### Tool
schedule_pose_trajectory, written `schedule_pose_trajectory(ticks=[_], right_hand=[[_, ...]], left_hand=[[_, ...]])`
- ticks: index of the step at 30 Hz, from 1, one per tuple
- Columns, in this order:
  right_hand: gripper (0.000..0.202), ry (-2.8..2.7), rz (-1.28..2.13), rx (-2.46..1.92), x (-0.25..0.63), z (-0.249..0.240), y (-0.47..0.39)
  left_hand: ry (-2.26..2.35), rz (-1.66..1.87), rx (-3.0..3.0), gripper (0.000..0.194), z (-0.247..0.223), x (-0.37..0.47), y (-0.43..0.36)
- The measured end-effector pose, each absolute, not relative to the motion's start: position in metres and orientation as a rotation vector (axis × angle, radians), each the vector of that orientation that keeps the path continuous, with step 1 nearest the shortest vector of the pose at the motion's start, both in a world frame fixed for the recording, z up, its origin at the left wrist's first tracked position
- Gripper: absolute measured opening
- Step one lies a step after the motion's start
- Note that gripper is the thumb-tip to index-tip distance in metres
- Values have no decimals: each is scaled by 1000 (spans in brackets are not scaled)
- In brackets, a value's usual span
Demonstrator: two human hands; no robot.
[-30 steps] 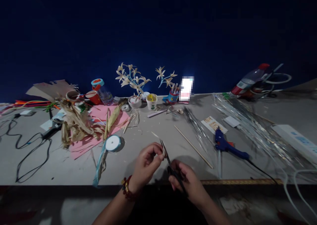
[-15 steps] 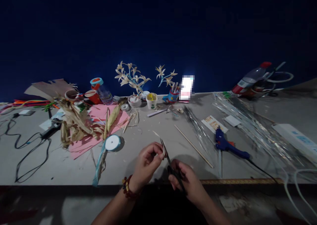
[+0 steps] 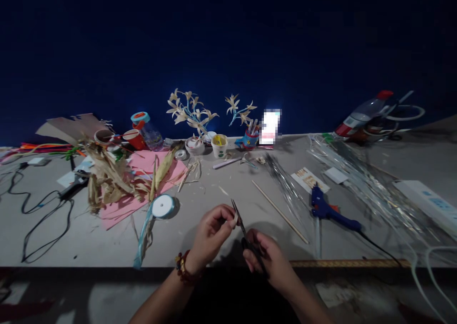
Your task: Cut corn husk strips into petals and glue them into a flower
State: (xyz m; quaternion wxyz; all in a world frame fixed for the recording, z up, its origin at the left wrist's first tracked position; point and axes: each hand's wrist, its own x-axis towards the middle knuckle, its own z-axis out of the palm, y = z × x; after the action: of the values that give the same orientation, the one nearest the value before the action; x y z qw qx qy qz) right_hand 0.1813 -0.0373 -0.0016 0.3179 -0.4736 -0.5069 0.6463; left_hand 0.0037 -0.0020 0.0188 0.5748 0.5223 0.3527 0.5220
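- Your left hand (image 3: 212, 231) is above the tabletop (image 3: 107, 248), near the middle of its front edge; the thumb and forefinger pinch a small pale piece (image 3: 236, 218), most of it hidden by the fingers.
- Your right hand (image 3: 266, 260), just beside it and also at the front edge, is wrapped around the handles of dark scissors (image 3: 241, 221). Their tips point towards the back edge.
- The blades pass right alongside the pale piece; you cannot tell from this angle whether they touch it or how far they are parted.
- The step in hand looks like trimming or shaping that piece, which resembles dried husk.
- The next cut would call for a steady pinch, fingertips clear of the blades, and a small squeeze of the handles.
- Towards the left edge, a heap of dried husks (image 3: 110, 176) lies on pink sheets (image 3: 119, 215); nearer the front edge is a roll of pale blue ribbon (image 3: 163, 205).
- Right of centre, a thin stick (image 3: 280, 212) lies slantwise, with a blue glue gun (image 3: 333, 213) beyond it towards the right edge.
- Along the back edge, pale flower sprays (image 3: 193, 112) rise near a white cup (image 3: 219, 148).
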Motion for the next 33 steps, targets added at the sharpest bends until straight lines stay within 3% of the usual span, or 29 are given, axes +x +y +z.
schedule_pose_trajectory(ticks=[11,19,25,29,33], right_hand=[[56,-1287,1705,-1301,179,-14,-29],[46,-1142,1560,-1176,181,-2,-1],[44,-1222,1633,-1033,170,19,18],[44,-1251,1675,-1066,169,17,16],[43,-1153,1598,-1038,167,9,10]], left_hand=[[841,1149,1191,22,13,-3,5],[863,826,1261,22,16,-24,12],[842,630,1367,23,31,-27,12],[880,685,1350,24,31,-29,13],[902,999,1070,25,20,-22,9]])
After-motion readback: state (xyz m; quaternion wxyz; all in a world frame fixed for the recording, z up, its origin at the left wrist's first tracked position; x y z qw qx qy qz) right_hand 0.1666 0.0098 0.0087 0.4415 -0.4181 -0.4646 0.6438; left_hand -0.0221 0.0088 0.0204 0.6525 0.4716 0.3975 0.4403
